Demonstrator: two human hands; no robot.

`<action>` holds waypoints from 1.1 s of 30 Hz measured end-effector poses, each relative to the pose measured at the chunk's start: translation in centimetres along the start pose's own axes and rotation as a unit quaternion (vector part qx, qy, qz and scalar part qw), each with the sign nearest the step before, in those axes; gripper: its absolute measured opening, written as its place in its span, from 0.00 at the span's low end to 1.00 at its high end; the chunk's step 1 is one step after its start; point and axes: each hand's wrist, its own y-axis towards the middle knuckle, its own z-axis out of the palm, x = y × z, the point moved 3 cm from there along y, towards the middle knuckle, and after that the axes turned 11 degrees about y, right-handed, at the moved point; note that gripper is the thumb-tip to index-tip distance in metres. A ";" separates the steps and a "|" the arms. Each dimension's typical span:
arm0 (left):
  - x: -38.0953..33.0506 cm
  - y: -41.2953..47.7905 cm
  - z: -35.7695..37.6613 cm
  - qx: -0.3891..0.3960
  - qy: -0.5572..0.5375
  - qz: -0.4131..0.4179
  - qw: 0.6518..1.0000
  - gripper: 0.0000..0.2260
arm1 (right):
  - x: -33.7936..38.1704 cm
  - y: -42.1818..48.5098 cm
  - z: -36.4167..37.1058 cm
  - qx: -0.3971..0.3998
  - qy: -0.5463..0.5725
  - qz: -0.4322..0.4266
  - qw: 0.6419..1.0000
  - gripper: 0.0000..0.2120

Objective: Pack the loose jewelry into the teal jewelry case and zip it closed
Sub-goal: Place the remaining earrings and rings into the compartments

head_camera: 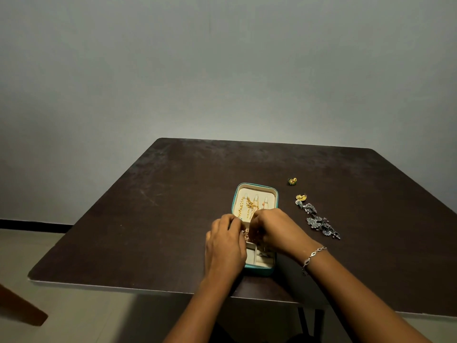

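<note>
The teal jewelry case (257, 188) lies open on the dark table, its cream lining showing. Gold chains (248, 206) hang in the far half of the case. My left hand (225, 246) and my right hand (274, 231) meet over the middle of the case, fingers curled around a small rose-gold piece (246, 235) between them. Much of the near half is hidden under my hands; cream compartments (259, 261) show by the front edge. Loose on the table to the right lie a green-gold earring (292, 181), a gold flower earring (301, 197) and a string of silver pieces (319, 222).
The dark table (173, 206) ends at a pale front edge close to me, with its far edge against a grey wall. A brown wooden object (19, 310) juts in at the lower left over the floor. A silver bracelet (314, 256) is on my right wrist.
</note>
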 end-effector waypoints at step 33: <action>-3.0 0.4 -2.6 -0.195 -0.191 0.060 0.960 0.11 | -10.6 -9.8 -1.4 -0.243 0.138 -0.137 0.950 0.06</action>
